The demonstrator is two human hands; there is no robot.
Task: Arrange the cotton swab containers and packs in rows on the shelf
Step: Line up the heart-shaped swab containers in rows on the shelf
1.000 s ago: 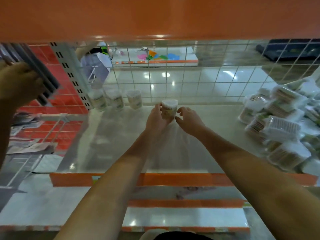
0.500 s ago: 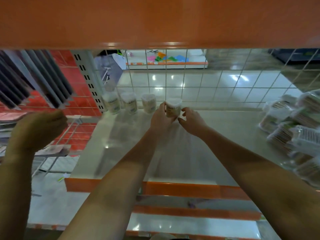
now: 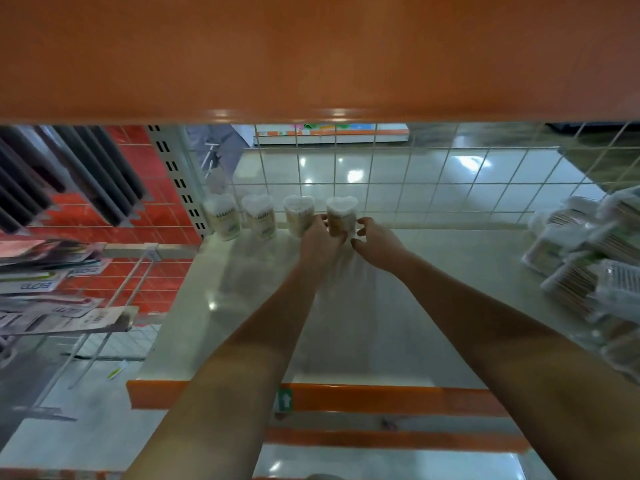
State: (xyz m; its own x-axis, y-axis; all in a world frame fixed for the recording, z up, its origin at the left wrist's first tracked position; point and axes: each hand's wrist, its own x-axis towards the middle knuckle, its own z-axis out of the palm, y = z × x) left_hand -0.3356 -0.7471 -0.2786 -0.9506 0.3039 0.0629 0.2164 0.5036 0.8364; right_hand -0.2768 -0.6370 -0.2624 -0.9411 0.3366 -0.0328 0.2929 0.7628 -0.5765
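Looking down from the head camera along both forearms, reaching to the back of the shelf [image 3: 433, 306]. Holding the fourth container [image 3: 341, 216] between both hands: left hand [image 3: 320, 239] cupping its left side with fingers curled round it, right hand [image 3: 375, 242] pinching its right side with thumb and fingertips. Standing upright, long axis vertical, right against the wire grid [image 3: 415, 181] at the back edge. Sitting directly ahead of both hands, with neither hand clearly nearer. Closing up a row with three containers [image 3: 259, 220] to its left, all upright; the nearest of them seeming to touch or nearly touch the left hand, though blur is making that hard to tell.

Showing as a clear, heart-shaped tub with a pale lid, packed with swabs, and a light label on the front. Appearing light and rigid, likely easy to nudge or tip.

Waiting at the right end of the shelf, well apart from the hands: a loose heap of flat packs [image 3: 588, 258], not yet lined up. Needing, by the look of it, a small sideways adjustment to square the tub with its neighbours before letting go.
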